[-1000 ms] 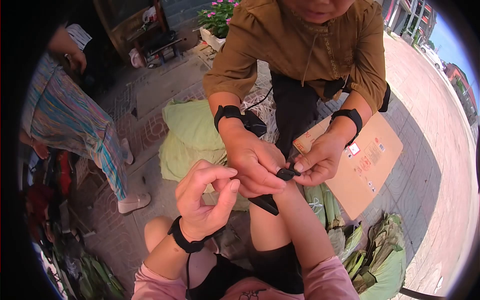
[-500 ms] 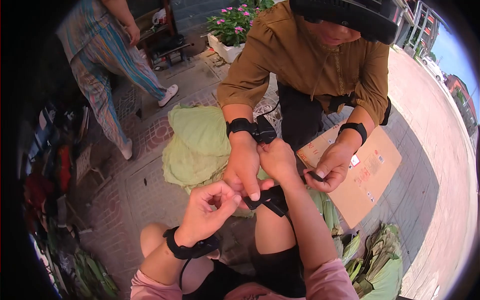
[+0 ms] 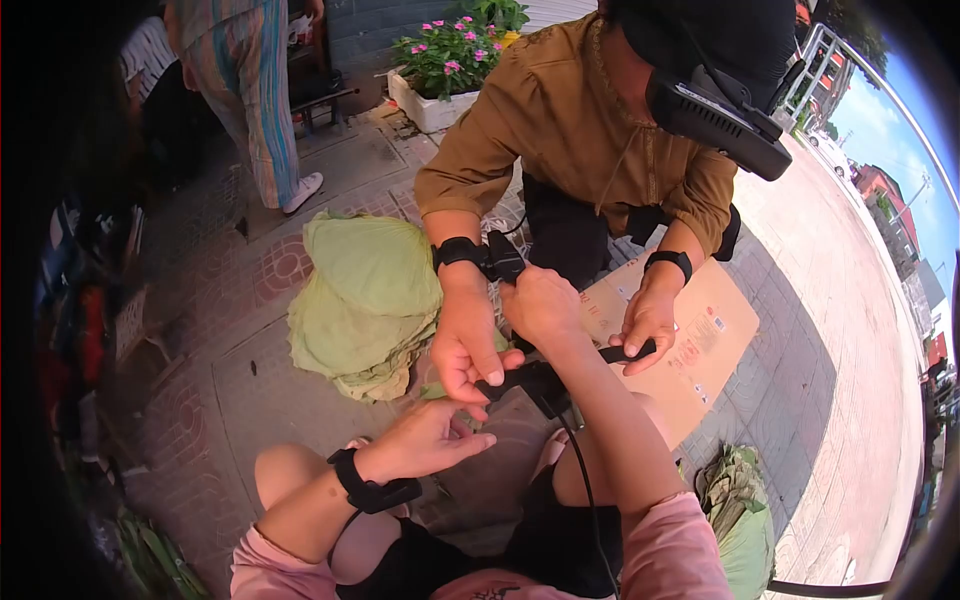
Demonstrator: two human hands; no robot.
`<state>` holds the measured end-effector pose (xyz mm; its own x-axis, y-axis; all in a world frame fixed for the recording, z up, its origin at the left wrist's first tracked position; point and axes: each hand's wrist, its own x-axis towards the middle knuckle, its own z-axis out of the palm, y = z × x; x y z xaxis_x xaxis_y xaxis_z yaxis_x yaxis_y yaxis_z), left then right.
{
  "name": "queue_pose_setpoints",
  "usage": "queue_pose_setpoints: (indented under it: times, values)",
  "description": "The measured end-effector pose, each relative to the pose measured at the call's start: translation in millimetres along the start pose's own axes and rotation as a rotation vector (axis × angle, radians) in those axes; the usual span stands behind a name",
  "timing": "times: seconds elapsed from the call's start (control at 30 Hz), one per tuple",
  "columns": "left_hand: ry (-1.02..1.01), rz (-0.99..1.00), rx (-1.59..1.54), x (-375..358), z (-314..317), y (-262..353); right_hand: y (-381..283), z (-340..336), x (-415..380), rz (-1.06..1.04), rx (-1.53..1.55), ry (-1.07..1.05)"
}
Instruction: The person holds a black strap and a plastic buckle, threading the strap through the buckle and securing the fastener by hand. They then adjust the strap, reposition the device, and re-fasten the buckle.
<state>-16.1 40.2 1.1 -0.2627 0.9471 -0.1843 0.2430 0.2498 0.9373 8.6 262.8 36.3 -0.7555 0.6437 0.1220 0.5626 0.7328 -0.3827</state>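
Left hand [image 3: 425, 440], with its thumb held apart from loosely curled fingers, is turned toward the middle, its fingertips close to those of a co-worker's nearer hand [image 3: 472, 340]. A black band with a boxy unit [image 3: 372, 490] sits around the left wrist. Right hand [image 3: 540, 308] is curled in on itself just beside the black device [image 3: 505, 257] on the co-worker's wrist; I cannot tell whether it grips anything or touches that device. Below it, a black strap [image 3: 515, 380] runs beneath the right forearm, between the co-worker's 2 hands: 1 end is at the nearer hand's fingers, the other is pinched in the farther hand [image 3: 650, 322]. A dark block seems to be fixed to the strap, though the forearm partly covers it, and a thin black cable [image 3: 588, 475] trails from there down past the right sleeve. The co-worker, in a brown top [image 3: 570, 110] and a head-mounted device [image 3: 720, 125], leans in from across. Flat green leaves [image 3: 365, 270] lie stacked on the paving [image 3: 270, 400] to the left of the hands, and a printed cardboard sheet [image 3: 715, 335] lies to the right. Beyond the stack stand a white planter [image 3: 425, 108] of pink flowers [image 3: 450, 50] and a person in striped trousers [image 3: 255, 110].
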Motion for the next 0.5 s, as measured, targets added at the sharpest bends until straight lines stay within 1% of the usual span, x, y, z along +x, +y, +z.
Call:
queue_pose_setpoints:
  times: [0.07, 0.17, 0.27, 0.37, 0.47, 0.5]
  values:
    - [-0.047, -0.050, -0.083, 15, 16, -9, 0, 1, -5, 0.021, -0.024, -0.087]
    - [-0.134, -0.270, -0.506, 37, 36, -7, 11, 21, -12, -0.035, 0.029, -0.095]
    - [-0.087, -0.428, -0.813, 60, 50, -18, 17, 24, -11, -0.066, 0.054, -0.132]
    - [-0.010, -0.415, -0.824, 74, 65, -22, 28, 27, -10, -0.061, 0.046, -0.165]
    - [-0.050, -0.386, -0.913, 87, 69, -34, 43, 35, -4, -0.052, 0.011, -0.186]
    - [-0.048, -0.442, -0.915, 88, 71, -37, 48, 37, -2, -0.048, -0.005, -0.194]
